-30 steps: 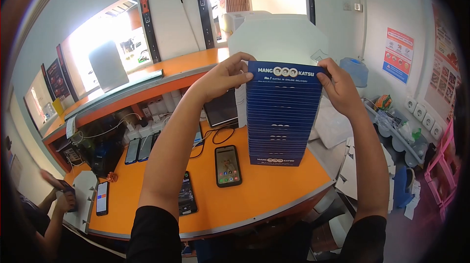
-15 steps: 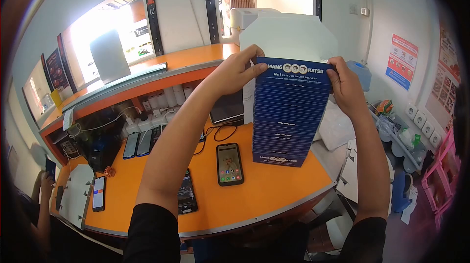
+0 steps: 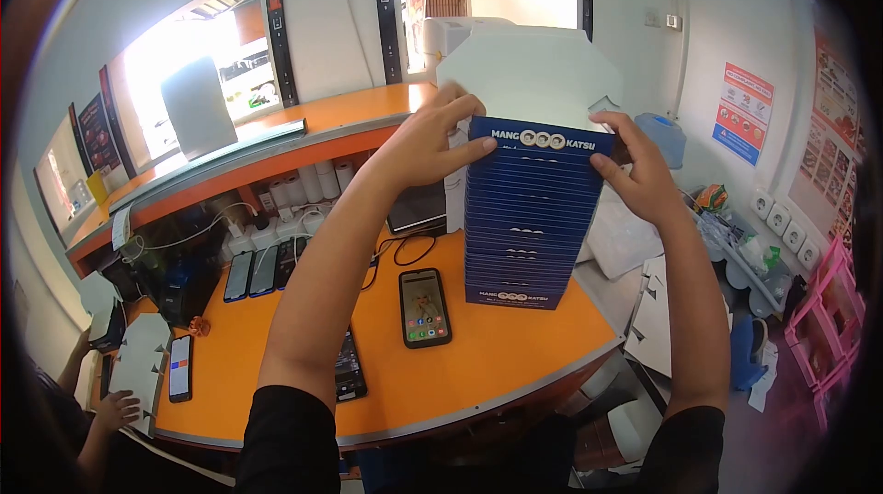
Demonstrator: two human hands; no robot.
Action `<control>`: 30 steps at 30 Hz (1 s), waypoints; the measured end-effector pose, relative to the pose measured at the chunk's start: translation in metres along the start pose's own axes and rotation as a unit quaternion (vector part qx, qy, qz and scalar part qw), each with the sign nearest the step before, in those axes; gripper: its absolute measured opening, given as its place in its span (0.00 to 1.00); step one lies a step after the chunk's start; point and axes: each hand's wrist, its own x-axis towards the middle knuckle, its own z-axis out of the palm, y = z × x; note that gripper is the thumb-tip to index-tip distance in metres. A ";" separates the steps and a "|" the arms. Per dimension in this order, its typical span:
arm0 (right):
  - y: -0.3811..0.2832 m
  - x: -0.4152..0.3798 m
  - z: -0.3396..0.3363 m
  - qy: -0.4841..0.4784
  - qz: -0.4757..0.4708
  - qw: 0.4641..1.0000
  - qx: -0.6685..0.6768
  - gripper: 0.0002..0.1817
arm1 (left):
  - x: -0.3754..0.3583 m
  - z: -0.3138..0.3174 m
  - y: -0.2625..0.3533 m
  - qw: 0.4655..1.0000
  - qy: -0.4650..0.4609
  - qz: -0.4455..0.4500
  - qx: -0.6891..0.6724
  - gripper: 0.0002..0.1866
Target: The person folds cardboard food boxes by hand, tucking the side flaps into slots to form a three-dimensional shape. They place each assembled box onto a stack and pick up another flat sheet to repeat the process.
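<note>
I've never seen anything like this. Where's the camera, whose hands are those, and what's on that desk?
There's no machine here. One camera, worn on a person's head, looks forward and down at that person's own hands. The left hand and right hand have their fingers at the upper corners of a tall blue printed stack; how tightly they grip is hard to tell. The stack stands on an orange desk. To its left lies a black phone, with a second phone partly hidden behind the left arm. The hand at lower left belongs to someone else.
</note>
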 end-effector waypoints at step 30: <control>0.041 0.019 0.073 0.313 -0.099 0.939 0.100 0.13 | 0.011 0.064 -0.002 0.953 0.166 -0.023 -0.254 0.23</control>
